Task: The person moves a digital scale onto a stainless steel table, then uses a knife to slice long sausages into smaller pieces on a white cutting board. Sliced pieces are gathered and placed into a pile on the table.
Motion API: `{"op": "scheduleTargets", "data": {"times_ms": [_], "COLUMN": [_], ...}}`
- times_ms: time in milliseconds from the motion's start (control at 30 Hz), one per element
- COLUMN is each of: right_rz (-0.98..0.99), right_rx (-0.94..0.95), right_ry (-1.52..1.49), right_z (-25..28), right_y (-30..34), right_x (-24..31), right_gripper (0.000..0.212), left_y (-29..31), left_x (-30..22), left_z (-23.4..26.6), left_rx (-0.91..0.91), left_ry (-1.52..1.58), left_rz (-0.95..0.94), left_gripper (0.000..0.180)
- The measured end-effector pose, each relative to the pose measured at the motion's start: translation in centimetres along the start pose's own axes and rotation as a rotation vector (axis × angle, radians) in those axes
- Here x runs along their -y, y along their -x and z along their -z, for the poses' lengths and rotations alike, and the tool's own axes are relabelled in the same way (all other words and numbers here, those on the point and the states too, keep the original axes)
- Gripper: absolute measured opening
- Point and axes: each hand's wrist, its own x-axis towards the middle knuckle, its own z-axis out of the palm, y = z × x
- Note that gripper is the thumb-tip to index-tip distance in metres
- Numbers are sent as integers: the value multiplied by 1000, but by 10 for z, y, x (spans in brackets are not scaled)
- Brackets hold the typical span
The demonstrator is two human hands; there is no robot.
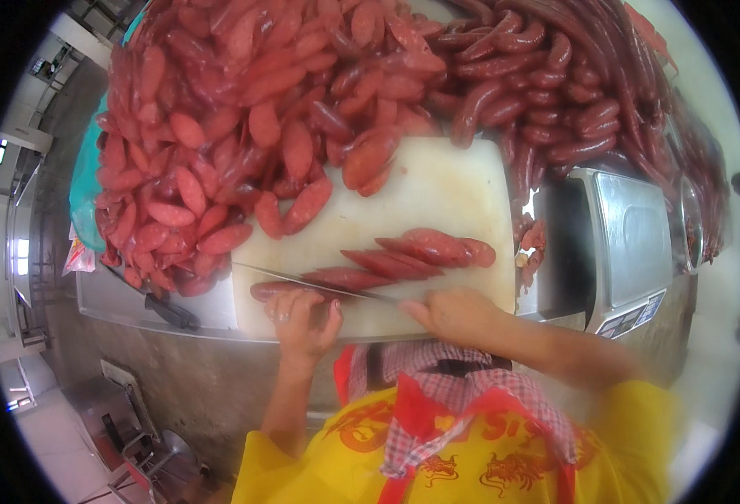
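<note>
Right hand grips a knife, left hand holds a sausage; slices heap high, many whole sausages remain.

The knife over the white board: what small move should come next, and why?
Probably one more slanting cut: the right hand grips the knife, its blade slanting along the sausage piece, the left hand is right at that piece, and slanted slices lie beyond the blade.
</note>
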Motion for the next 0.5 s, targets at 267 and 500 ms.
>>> {"op": "scheduleTargets", "data": {"times_ms": [267, 500], "right_rz": [-209, -132], "right_rx": [118, 123], "right_ry": [-46, 8], "right_z": [39, 16], "right_y": [78, 34], "right_x": [-9, 8], "right_gripper": [68, 71], "left_y": [-4, 0], "left_x": [10, 17], "left_z": [17, 14], "left_rx": [-28, -7], "left_ry": [-44, -10], "left_rz": [45, 22], "left_gripper": [28, 26]}}
